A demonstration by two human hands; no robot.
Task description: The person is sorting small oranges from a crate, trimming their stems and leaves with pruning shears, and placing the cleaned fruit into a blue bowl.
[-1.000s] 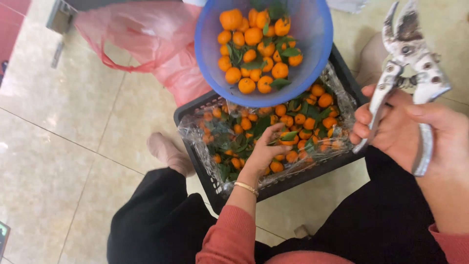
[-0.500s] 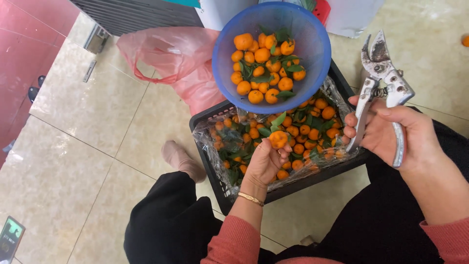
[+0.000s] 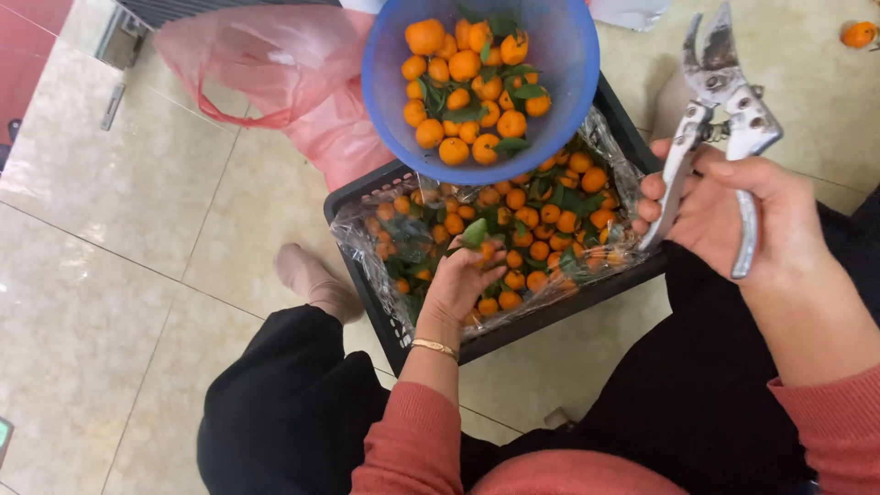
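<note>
Head view: left hand pinches leafy tangerine over black crate; right hand clasps pruning shears, blades slightly parted. Risk: fruit slips from loose pinch; upturned blades could nick fingers.

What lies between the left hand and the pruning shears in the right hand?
In the head view, small oranges with leaves, in the plastic-lined black crate, fill the stretch between the left hand and the pruning shears.
</note>
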